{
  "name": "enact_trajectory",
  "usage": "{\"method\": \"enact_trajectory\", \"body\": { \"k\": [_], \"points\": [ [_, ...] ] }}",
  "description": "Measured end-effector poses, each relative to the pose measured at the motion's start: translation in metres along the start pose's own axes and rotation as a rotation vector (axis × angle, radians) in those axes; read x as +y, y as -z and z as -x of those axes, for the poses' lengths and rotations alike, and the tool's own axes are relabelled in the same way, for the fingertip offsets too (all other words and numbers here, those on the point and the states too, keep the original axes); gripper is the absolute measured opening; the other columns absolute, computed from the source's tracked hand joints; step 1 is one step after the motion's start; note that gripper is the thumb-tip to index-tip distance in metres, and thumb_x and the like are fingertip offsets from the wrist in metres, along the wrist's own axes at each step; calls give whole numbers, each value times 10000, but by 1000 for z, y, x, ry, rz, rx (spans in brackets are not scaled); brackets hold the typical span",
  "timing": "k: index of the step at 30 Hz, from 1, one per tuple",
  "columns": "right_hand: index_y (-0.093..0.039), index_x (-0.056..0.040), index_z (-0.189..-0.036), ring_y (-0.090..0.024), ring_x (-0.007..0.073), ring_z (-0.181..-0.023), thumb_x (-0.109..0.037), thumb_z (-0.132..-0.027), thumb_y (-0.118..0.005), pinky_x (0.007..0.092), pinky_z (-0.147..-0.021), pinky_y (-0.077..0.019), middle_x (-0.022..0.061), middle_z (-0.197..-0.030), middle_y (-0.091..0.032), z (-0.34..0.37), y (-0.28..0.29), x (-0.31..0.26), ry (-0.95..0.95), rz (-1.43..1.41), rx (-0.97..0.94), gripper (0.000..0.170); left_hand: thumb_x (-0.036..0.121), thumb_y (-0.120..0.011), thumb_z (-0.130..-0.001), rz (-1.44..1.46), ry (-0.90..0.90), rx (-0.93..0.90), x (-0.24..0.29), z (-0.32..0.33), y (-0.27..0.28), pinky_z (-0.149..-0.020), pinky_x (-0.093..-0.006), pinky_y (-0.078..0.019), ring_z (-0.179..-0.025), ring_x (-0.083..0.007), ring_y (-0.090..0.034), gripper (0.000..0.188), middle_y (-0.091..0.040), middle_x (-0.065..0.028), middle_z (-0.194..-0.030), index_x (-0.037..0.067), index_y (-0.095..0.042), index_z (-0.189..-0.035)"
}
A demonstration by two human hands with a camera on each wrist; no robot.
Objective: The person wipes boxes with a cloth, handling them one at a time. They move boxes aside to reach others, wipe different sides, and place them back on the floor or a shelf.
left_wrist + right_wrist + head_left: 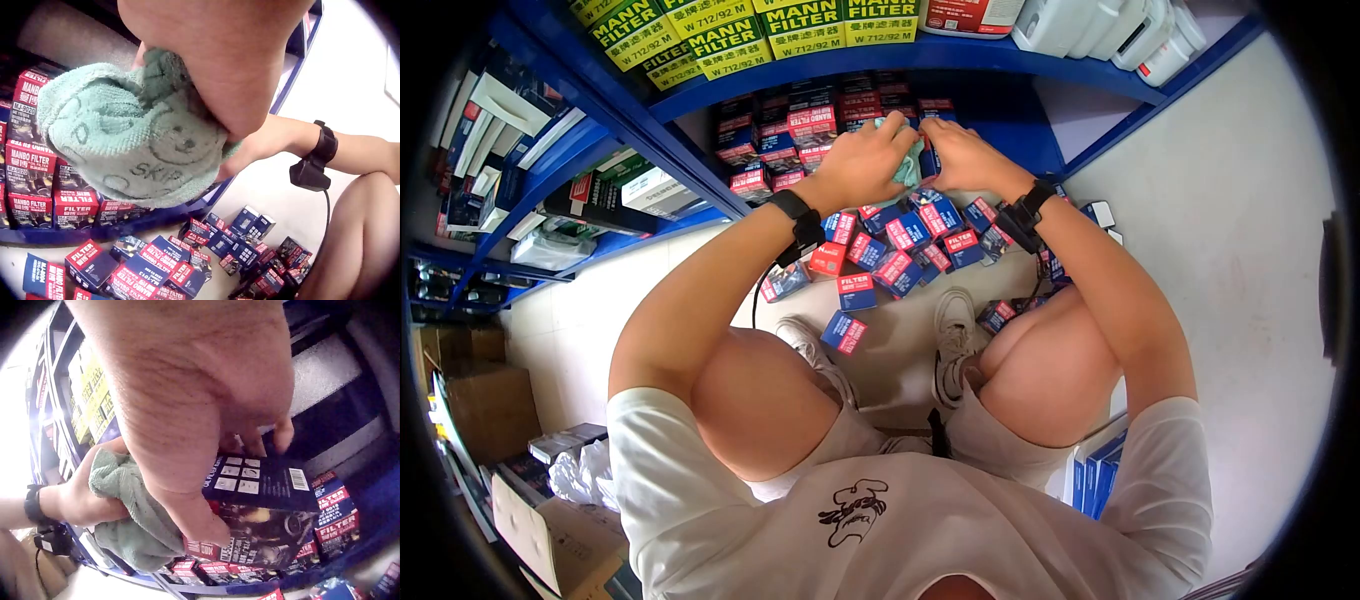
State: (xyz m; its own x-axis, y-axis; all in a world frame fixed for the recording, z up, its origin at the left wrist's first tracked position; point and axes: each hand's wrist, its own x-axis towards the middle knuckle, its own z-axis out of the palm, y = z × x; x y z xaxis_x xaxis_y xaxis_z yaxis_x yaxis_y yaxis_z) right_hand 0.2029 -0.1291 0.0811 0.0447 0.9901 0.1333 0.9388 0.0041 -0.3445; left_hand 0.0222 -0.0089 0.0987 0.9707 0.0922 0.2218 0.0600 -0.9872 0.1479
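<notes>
My left hand point(860, 162) holds a light green towel point(134, 140) with dark printed letters and a smiling face, bunched and hanging below the palm. My right hand point(975, 162) grips a blue and red oil filter box point(265, 490), thumb on one side and fingers on the other. In the right wrist view the towel lies right at the end of this box. Both hands are close together at the lower shelf, in front of stacked filter boxes point(811, 125). The left fingers are mostly hidden by the towel and palm in the left wrist view.
Many loose filter boxes point(907, 230) lie on the floor point(690, 285) between the shelf and the person's shoes point(953, 335). Yellow and green filter boxes point(805, 25) and white jugs point(1090, 30) stand on the blue shelf point(960, 60) above. Cardboard boxes point(485, 410) stand at the left.
</notes>
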Motion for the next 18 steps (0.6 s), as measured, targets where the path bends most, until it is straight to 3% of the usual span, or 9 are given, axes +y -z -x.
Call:
{"method": "enact_trajectory", "body": {
  "k": [3,5,12,18],
  "points": [
    [-507,39,-1140,-584,420,-1061,-134,-586,-828,456,-891,-486,224,-1080,-607,2,2,13,3,-103,-6,663,239,-788,-717,-14,56,-4,-4,-2,-3,-764,-468,-569,-1012,-362,-619,614,-508,-134,-1178,95,-515,-1249],
    [-506,-1,-1256,-562,406,-1110,-127,-627,-835,411,-956,-479,206,-1152,-563,5,8,16,0,-168,-31,721,240,-789,-715,-25,73,16,-10,0,-7,-768,-470,-569,-1013,-363,-619,613,-510,-134,-1178,98,-516,-1245],
    [-506,-13,-1302,-560,381,-1158,-91,-616,-829,397,-998,-468,205,-1224,-561,5,9,12,-8,-251,-78,762,246,-800,-699,40,60,9,-7,10,-9,-775,-481,-561,-980,-370,-628,623,-515,-139,-1160,89,-515,-1230],
    [-542,5,-1270,-558,377,-1175,-125,-601,-855,393,-1008,-464,209,-1254,-576,1,0,10,82,-249,-5,750,238,-803,-685,65,46,67,-1,10,-11,-787,-486,-553,-968,-377,-623,625,-512,-141,-1142,71,-511,-1212]
  ]
}}
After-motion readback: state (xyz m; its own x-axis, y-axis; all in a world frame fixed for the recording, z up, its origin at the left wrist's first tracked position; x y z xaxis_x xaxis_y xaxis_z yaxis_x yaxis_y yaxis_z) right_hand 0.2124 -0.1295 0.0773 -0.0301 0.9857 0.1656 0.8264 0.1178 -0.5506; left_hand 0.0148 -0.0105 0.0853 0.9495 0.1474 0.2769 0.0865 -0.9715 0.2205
